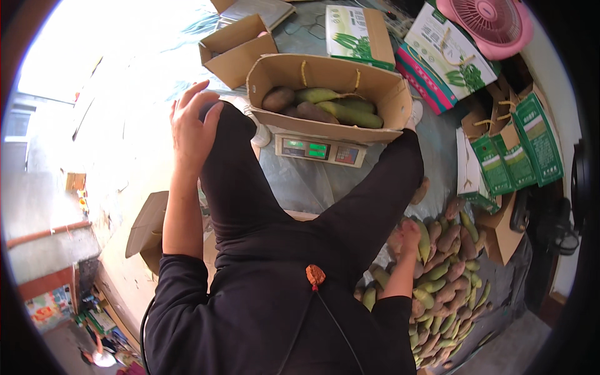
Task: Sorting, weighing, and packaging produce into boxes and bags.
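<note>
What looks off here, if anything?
One brown vegetable lies beside the right leg, apart from the main pile of green and brown ones, so it looks stray. Nothing else obvious stands out.

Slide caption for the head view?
Left fingers by the knee, right fingers at the vegetable pile, loaded carton at the scale.

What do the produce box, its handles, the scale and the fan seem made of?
Box: matte cardboard, from its plain brown walls. Handles: probably cord, from their thin yellow strands; finish unclear. Scale: likely dull plastic, from its pale casing, though metal is possible. Fan: probably smooth plastic, from its pink shell.
</note>
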### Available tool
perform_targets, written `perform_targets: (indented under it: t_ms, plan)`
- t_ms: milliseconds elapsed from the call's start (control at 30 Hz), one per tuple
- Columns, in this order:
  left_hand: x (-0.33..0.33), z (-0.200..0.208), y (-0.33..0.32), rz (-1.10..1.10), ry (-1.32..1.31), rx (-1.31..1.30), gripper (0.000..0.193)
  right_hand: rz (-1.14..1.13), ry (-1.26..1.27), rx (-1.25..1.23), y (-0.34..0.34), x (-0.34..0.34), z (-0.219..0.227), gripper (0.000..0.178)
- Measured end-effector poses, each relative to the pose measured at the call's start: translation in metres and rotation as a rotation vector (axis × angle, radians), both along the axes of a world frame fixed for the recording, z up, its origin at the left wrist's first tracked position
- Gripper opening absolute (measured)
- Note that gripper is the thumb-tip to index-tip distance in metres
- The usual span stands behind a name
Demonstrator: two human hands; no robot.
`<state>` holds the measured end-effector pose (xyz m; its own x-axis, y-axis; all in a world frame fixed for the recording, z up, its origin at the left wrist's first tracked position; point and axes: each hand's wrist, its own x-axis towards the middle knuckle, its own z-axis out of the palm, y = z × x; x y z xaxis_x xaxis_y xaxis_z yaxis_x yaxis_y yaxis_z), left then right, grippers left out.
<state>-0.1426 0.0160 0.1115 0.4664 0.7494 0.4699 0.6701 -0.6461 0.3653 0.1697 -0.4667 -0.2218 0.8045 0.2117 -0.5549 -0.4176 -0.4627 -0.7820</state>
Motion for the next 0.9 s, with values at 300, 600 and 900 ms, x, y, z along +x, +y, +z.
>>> perform_targets:
  t_ms: [300,600,900]
  plan:
    - [-0.002,-0.001,0.074,-0.098,-0.294,-0.750,0.038,0.154,-0.186,0.219,0.145,0.080,0.183,0.034]
    - [0.019,-0.038,0.135,-0.041,0.057,-1.024,0.060,0.468,-0.014,0.198,0.283,0.095,0.233,0.036]
    - [0.038,-0.065,0.147,-0.092,0.238,-1.291,0.062,0.493,0.051,0.077,0.331,0.095,0.228,0.038]
